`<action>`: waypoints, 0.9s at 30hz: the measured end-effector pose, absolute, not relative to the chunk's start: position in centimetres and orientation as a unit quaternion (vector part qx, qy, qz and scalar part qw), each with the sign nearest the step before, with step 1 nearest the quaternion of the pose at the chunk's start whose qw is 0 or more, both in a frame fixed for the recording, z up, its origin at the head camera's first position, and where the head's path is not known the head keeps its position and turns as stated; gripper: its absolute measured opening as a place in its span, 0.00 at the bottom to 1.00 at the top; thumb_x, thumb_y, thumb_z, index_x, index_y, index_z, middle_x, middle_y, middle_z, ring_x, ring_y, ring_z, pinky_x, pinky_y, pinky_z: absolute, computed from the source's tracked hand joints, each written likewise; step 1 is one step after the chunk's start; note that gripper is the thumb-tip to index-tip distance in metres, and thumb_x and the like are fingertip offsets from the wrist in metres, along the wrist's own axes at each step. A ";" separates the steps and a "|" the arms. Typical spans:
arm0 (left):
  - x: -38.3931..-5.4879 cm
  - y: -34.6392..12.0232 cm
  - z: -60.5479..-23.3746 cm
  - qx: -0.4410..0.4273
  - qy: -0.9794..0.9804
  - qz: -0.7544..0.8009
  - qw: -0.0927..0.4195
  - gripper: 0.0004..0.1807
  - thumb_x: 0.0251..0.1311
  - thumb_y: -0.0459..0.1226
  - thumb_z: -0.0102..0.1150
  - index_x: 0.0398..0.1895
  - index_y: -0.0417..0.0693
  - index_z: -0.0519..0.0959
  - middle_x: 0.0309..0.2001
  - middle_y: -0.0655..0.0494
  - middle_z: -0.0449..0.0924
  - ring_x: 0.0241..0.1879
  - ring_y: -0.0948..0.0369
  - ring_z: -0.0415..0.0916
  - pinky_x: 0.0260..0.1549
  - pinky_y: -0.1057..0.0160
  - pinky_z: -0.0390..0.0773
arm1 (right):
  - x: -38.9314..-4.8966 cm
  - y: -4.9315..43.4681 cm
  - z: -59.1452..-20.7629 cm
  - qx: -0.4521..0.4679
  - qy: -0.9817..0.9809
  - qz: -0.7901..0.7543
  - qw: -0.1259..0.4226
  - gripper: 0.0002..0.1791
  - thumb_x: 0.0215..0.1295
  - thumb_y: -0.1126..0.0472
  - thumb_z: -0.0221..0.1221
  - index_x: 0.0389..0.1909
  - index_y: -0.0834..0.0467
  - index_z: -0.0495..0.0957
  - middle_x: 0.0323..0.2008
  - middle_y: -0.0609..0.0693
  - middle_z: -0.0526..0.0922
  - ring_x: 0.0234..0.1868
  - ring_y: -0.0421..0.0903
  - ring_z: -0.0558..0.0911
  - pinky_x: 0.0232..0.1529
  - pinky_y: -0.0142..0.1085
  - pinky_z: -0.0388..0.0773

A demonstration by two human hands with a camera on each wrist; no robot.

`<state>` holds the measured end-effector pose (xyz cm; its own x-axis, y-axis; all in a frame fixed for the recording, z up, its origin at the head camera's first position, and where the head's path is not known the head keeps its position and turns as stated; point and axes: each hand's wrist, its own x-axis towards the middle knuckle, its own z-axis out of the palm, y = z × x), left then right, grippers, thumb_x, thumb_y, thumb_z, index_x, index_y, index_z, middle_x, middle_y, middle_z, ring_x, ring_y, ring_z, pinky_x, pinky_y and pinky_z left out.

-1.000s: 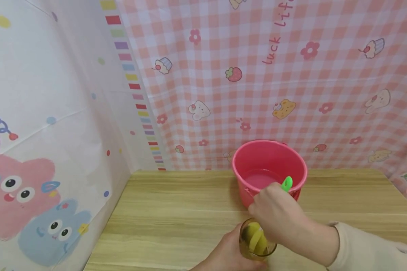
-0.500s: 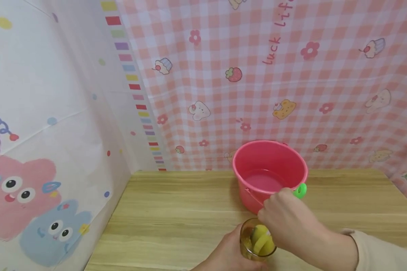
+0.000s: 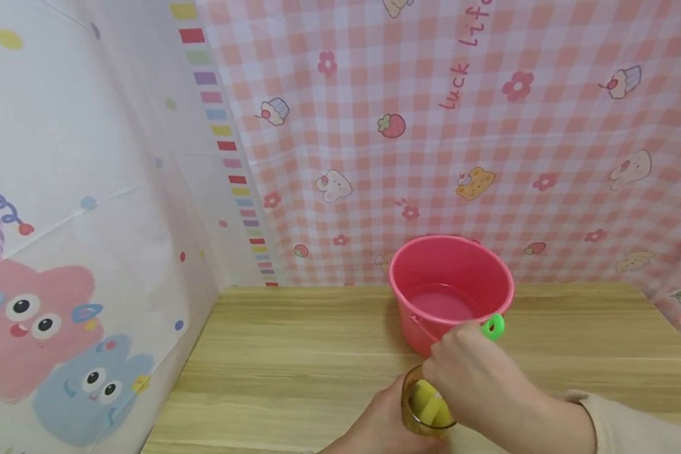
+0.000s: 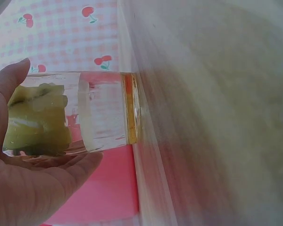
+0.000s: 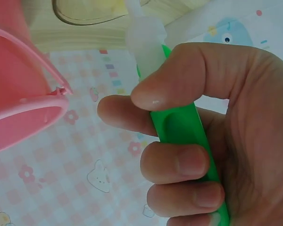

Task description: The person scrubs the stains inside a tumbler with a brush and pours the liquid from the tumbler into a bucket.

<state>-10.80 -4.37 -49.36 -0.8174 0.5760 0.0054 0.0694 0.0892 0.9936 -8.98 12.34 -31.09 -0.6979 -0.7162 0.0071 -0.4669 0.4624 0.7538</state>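
My left hand point(image 3: 377, 419) holds a clear drinking glass point(image 4: 106, 110) with an amber tint at its base. Thumb and fingers lie on opposite sides of it in the left wrist view. Inside the glass is the yellow sponge head point(image 4: 37, 122) of a cup brush, short of the bottom. My right hand point(image 3: 479, 378), above the glass mouth, grips the brush's green handle point(image 5: 179, 127), the thumb pressing along it and the fingers curled round. A white neck point(image 5: 146, 42) joins handle and sponge. Only the handle's looped end shows past the fist in the head view.
Just behind the hands stands a pink bucket point(image 3: 400, 296) with a little water point(image 3: 439, 299) in it and its bail hanging at the front. The wooden table point(image 3: 289, 353) ends against a pink checked cloth point(image 3: 340, 145). A white printed sheet point(image 3: 119, 252) hangs at the left.
My right hand has shifted right and toward me, then slightly back left, turning the brush handle with it. The sponge has shifted inside the glass. My left hand and the bucket stay put.
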 end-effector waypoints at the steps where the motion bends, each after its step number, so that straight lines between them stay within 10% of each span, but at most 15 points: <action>1: -10.8 -4.3 -49.3 0.225 0.705 0.641 0.206 0.46 0.47 0.42 0.84 0.70 0.73 0.69 0.56 0.67 0.83 0.53 0.66 0.80 0.59 0.66 0.78 | -8.9 12.2 -31.0 0.352 -0.839 -0.381 0.163 0.20 0.49 0.61 0.62 0.08 0.53 0.61 0.09 0.47 0.58 0.13 0.43 0.59 0.18 0.32 0.63; 27: -10.9 -4.3 -48.9 0.214 0.749 0.596 0.194 0.48 0.46 0.42 0.85 0.70 0.74 0.68 0.56 0.74 0.79 0.54 0.70 0.76 0.60 0.65 0.75 | -10.4 13.4 -30.4 0.322 -0.873 -0.317 0.186 0.21 0.43 0.58 0.65 0.09 0.54 0.60 0.07 0.48 0.58 0.10 0.50 0.68 0.15 0.39 0.73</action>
<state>-10.86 -4.31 -48.94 -0.8329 0.5523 -0.0356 0.0891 0.1973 0.9763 -10.38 13.39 -30.39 -0.7242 -0.6790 0.1201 -0.4433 0.5918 0.6732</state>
